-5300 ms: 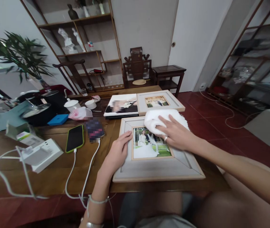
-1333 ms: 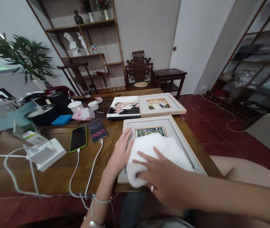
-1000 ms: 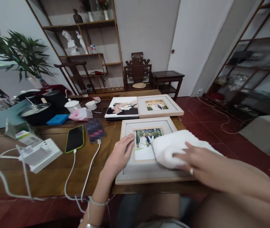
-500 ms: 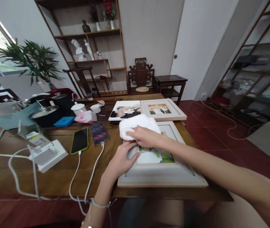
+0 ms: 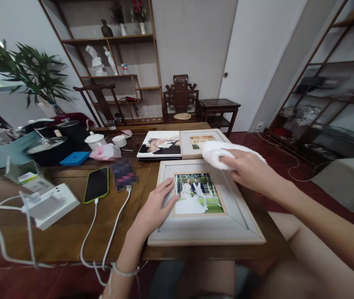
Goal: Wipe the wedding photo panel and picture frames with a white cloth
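A light wooden picture frame (image 5: 208,229) lies flat at the table's front edge, with a photo (image 5: 198,194) of two people on grass inside it. My left hand (image 5: 155,207) rests flat on the frame's left side, fingers stretched out. In my right hand (image 5: 247,168) is a bunched white towel (image 5: 217,153), over the frame's far right corner. Behind it lies a second picture frame (image 5: 219,135), partly covered by the towel. An album with a photo cover (image 5: 161,143) sits left of that second frame.
On the wooden table (image 5: 102,232), left of the frame, are a phone (image 5: 97,185) on a cable, a white power strip (image 5: 54,205), a blue box (image 5: 74,158), a white lidded cup (image 5: 95,140) and dark pots (image 5: 47,150). White cables (image 5: 116,232) hang over the front edge.
My right hand has moved the towel from the frame's far left corner to its far right, uncovering the photo. My left hand stays at the left side, its fingers now flatter.
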The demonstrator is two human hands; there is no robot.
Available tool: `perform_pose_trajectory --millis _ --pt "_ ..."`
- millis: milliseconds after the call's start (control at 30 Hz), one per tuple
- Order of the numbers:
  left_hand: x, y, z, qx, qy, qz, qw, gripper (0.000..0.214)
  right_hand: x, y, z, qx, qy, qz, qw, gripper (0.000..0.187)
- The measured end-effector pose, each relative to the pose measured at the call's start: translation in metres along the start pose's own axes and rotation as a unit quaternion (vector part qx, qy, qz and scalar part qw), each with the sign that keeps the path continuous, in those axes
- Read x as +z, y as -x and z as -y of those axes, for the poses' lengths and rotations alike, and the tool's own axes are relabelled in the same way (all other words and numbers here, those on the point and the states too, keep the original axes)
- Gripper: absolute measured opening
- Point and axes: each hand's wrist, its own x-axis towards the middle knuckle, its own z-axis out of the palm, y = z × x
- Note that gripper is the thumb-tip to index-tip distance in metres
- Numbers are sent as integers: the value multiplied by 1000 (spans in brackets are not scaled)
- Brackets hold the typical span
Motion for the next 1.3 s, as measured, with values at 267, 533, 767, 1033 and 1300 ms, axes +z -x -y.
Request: perform_pose_trajectory --millis 267,533,767,1033,1300 --pt "0 -2 0 -1 -23 16 1000 44 53 -10 22 -85 -69 41 993 50" --pt "5 -3 3 -4 -25 4 1000 39 12 56 67 -89 -140 77 983 43" --pt "5 -3 6 -20 -48 21 998 45 -4 78 94 -109 -169 92 975 35" --pt "0 -5 3 -21 -41 32 998 43 54 -10 22 10 -99 4 995 42" --pt "4 -4 5 -17 -42 21 999 42 39 0 40 -64 -136 72 986 41"
